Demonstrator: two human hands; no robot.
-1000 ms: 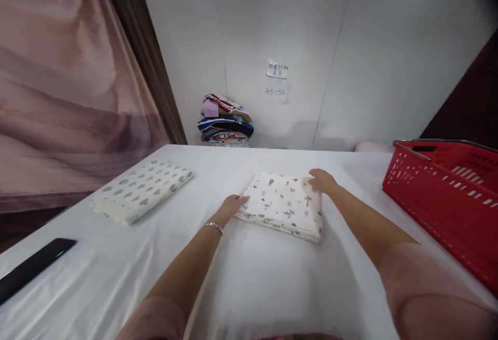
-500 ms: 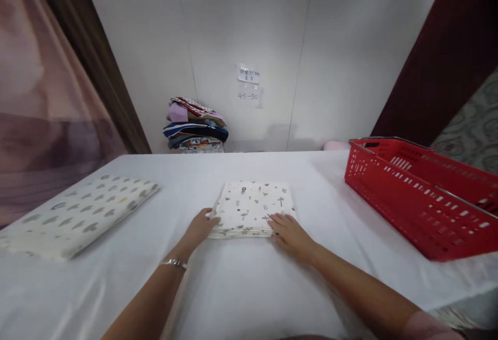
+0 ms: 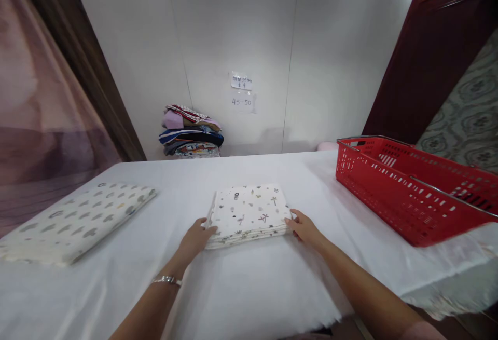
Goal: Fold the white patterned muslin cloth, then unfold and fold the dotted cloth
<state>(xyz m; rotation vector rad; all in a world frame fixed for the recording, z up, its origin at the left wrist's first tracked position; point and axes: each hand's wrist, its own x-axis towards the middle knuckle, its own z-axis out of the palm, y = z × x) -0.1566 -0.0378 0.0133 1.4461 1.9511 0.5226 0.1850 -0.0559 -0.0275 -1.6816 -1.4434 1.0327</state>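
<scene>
pale wall (image 3: 233,23) forming the far background. table (image 3: 249,288), covered in white, extending toward it. pink drape (image 3: 35,85) hanging at the far left; dark red door (image 3: 424,49) standing at the far right. red basket (image 3: 385,189), perforated, with metal handles, resting on the right side of the table. cloud-print cloth (image 3: 85,215), folded flat, lying on the left side. stack of folded fabrics (image 3: 190,135) rising beyond the table's far edge, left of centre. palm-print cloth (image 3: 249,207), folded in several layers, lying at the middle of the table, between the cloud-print cloth and the basket. left hand (image 3: 196,239) is clamped on its near left corner, thumb on top; right hand (image 3: 305,228) is clamped on its near right corner, likewise thumb uppermost. two paper labels (image 3: 241,102) are fixed to the wall, the lower reading 45-50. silver bracelet (image 3: 167,280) encircles the left wrist.
</scene>
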